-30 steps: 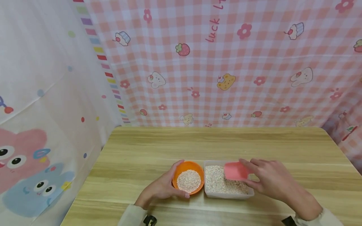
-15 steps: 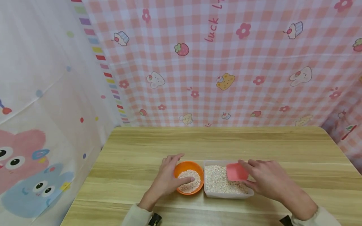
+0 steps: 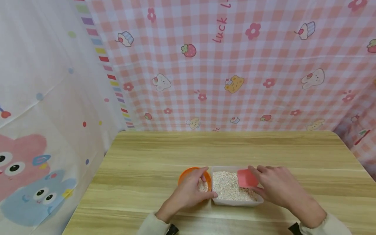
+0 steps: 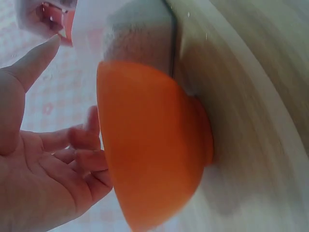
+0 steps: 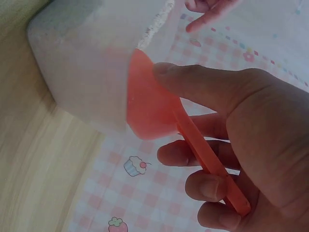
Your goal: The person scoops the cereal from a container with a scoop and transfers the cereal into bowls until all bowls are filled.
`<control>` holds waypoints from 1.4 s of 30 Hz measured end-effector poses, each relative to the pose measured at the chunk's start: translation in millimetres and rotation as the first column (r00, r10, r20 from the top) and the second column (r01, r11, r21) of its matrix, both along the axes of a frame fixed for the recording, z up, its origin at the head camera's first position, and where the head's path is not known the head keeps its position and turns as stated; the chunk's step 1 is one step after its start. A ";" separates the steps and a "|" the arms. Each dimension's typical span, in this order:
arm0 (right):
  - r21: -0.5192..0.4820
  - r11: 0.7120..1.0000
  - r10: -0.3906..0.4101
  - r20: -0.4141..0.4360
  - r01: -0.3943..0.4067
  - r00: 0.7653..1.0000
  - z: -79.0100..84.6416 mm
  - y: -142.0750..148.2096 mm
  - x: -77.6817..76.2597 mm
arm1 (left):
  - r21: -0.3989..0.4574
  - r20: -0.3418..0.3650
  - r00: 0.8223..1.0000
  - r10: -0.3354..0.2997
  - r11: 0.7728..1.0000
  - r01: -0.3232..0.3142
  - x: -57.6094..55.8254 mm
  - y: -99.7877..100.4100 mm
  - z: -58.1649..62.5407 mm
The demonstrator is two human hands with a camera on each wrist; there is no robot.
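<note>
An orange bowl [image 3: 184,175] holding pale flakes that look like oats stands on the table, partly covered by my left hand [image 3: 189,191]. That hand hovers over the bowl with thumb spread and fingers loosely bent, gripping nothing, the thumb tip near the tub's left wall. In the left wrist view the bowl [image 4: 149,145] sits upright beside the fingers. Right of it is a translucent plastic tub [image 3: 238,203] of oat flakes [image 3: 226,186]. My right hand [image 3: 280,186] grips a pink scoop [image 3: 247,178] by its handle; the scoop's front dips into the flakes at the tub's right side.
The wood-grain table [image 3: 164,150] reaches back to a pink checked cloth [image 3: 176,68] hanging behind it. On the left hangs a white cloth [image 3: 67,107] with cartoon figures. Bowl and tub stand close side by side.
My left hand has let go of the bowl's side and moved right, across the bowl toward the tub. The scoop in my right hand has shifted slightly right.
</note>
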State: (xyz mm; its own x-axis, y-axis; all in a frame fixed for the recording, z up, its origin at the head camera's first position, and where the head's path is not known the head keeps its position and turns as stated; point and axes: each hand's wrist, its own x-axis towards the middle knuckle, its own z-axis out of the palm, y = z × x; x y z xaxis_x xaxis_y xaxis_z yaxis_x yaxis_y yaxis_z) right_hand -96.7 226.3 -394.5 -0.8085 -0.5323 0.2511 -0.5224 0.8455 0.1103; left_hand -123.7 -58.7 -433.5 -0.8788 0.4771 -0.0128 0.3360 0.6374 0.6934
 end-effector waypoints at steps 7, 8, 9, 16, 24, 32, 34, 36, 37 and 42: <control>0.010 1.000 -0.016 0.037 0.016 0.999 -4.0 -4.8 -2.3 | -0.068 0.052 0.998 -0.029 0.997 0.032 0.3 10.6 -1.4; 0.011 1.000 -0.018 0.041 0.018 0.999 -4.4 -5.2 -2.6 | -0.065 0.052 0.998 -0.032 0.997 0.035 0.3 11.3 -1.7; 0.014 1.000 -0.020 0.045 0.020 0.999 -4.9 -5.6 -3.1 | -0.058 0.055 0.998 -0.035 0.998 0.038 0.3 11.8 -2.2; 0.031 0.999 0.016 0.041 -0.018 0.999 -9.6 -7.3 -7.3 | -0.052 0.090 0.995 -0.035 0.998 0.040 1.4 14.0 -2.8; -0.018 0.996 0.088 0.050 -0.087 0.995 -16.4 -4.2 -17.9 | -0.060 0.122 0.992 -0.031 0.997 0.039 1.6 15.7 1.7; -0.075 0.985 0.163 0.084 -0.157 0.983 -19.2 0.2 -23.6 | -0.069 0.139 0.990 -0.027 0.997 0.037 2.0 16.6 2.4; -0.083 0.984 0.168 0.116 -0.159 0.979 -19.1 1.2 -24.1 | -0.065 0.141 0.990 -0.029 0.997 0.039 2.1 16.3 2.2; -0.097 0.982 0.176 0.161 -0.162 0.971 -19.2 1.2 -24.8 | -0.062 0.143 0.989 -0.031 0.997 0.040 2.0 16.0 2.1; -0.103 0.981 0.178 0.182 -0.162 0.967 -19.2 1.1 -24.9 | -0.061 0.144 0.989 -0.032 0.997 0.041 1.9 16.0 2.0; -0.131 0.979 0.186 0.275 -0.155 0.943 -19.5 -1.5 -25.9 | -0.071 0.150 0.988 -0.032 0.997 0.043 0.8 15.8 1.2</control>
State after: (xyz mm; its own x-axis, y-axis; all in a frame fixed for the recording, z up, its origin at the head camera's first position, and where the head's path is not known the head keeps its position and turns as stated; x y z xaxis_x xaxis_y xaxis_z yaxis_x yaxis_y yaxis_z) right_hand -122.5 224.8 -414.0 -0.7536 -0.6516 0.0866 -0.6565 0.7394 -0.1492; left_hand -122.9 -42.9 -432.3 -0.8461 0.5022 -0.1784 0.2572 0.6780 0.6886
